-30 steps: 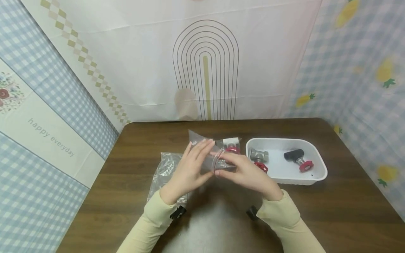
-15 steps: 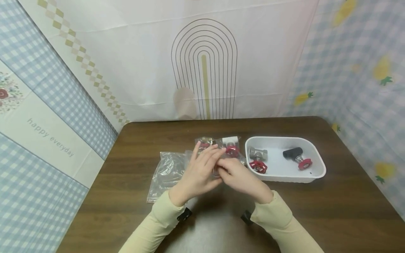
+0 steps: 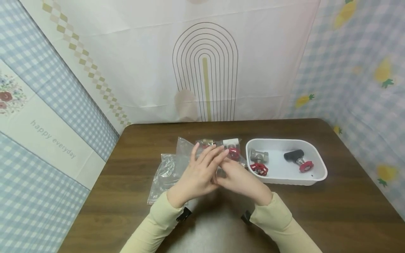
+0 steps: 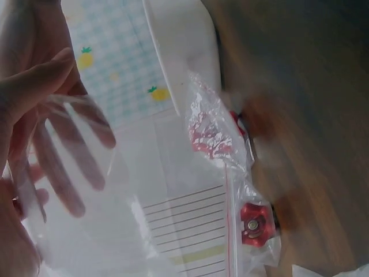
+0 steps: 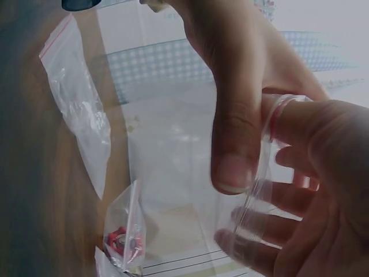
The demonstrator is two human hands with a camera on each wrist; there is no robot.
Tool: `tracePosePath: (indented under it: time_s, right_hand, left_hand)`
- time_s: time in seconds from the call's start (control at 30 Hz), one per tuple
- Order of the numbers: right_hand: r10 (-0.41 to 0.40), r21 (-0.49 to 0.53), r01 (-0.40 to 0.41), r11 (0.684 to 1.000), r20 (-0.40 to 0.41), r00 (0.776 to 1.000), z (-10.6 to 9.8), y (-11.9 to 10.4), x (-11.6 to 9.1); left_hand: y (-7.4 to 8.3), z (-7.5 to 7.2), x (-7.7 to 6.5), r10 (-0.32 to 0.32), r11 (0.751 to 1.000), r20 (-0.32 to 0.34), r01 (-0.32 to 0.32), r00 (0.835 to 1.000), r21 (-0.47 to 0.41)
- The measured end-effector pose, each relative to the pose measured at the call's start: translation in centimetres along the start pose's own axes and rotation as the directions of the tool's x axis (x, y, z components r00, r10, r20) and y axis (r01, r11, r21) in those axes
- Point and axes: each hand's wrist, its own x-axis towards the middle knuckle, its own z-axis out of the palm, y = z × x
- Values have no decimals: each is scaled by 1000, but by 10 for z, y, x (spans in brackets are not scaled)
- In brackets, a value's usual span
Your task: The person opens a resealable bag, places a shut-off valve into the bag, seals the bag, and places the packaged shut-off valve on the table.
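A clear zip bag (image 3: 184, 151) hangs between my hands, its opening toward me. My left hand (image 3: 197, 174) holds the bag near its mouth, with fingers spread over the top in the head view. Lower and to the right, my right hand (image 3: 243, 178) grips the rim, its fingertips partly behind the left hand. The right wrist view shows the left thumb (image 5: 233, 167) pressed near the bag's edge. Fingers of the right hand show through the film (image 4: 150, 179) in the left wrist view. Nothing can be seen inside the bag.
Bagged valves with red handwheels (image 3: 233, 152) lie behind my hands. A flattened plastic bag (image 3: 159, 181) lies on the table to the left. At right stands a white tray (image 3: 286, 181) holding a silver valve (image 3: 259, 156) and a black valve (image 3: 293, 154).
My hands have come closer together, the right moving left until its fingers are partly covered by the left. The bag now shows further left, standing out beyond the left hand.
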Motion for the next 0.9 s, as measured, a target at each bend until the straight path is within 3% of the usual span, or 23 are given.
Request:
tracePosePath:
  time_s: [0.1,0.23,0.4,0.6,0.9]
  right_hand:
    - [-93,-81,90,993,-35,995,1,0,-1]
    - [-243,-160,228,960,-81,967,2,1,-1]
    - [-319,-143,300,943,-134,938,2,1,-2]
    - [-319,-89,309,947,-142,937,-2,1,-4]
    - [-231,-201,235,951,42,972,-9,-5,-5]
  left_hand:
    - [0,0,-1,-11,1000,-6,11,1000,-4]
    - [1,0,-2,0,999,-38,-2,999,-54]
    - [1,1,-2,-10,987,-72,-1,997,-158]
    - [-1,1,-3,-40,964,-58,24,998,-266]
    - [-4,1,-1,49,969,-24,-53,999,-241]
